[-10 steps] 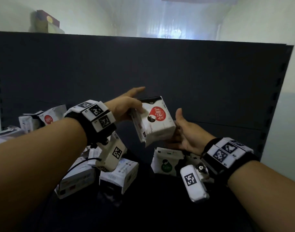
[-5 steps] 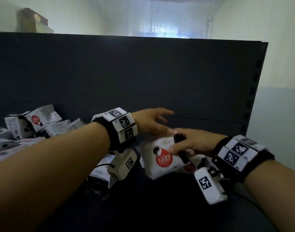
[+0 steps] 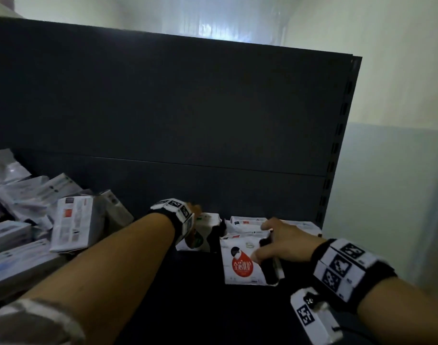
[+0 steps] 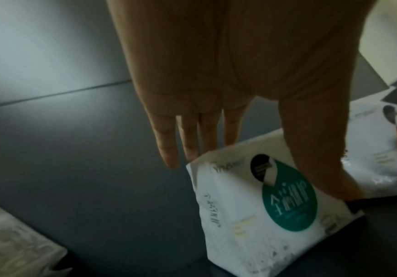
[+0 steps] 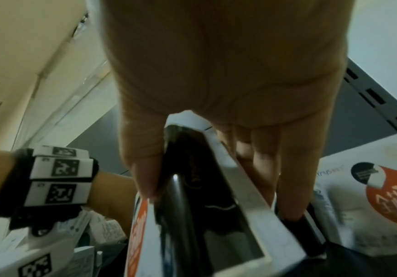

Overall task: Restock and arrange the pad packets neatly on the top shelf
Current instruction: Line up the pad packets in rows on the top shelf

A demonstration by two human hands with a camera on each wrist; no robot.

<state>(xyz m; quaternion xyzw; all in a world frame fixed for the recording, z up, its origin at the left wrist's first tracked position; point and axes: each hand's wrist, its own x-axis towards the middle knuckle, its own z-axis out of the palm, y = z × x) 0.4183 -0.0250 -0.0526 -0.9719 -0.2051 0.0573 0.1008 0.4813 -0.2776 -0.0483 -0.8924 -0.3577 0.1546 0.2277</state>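
A few packets already stand in a row at the right end of the top shelf (image 3: pixel 178 307), but the heap of packets (image 3: pixel 71 227) at the left is not yet sorted. The right hand (image 3: pixel 282 245) grips the red-label packet (image 3: pixel 245 265) by its top; a moment earlier it was in the air, now it stands upright on the shelf. The left hand (image 4: pixel 228 78), with relaxed fingers, touches the green-label packet (image 4: pixel 271 215).
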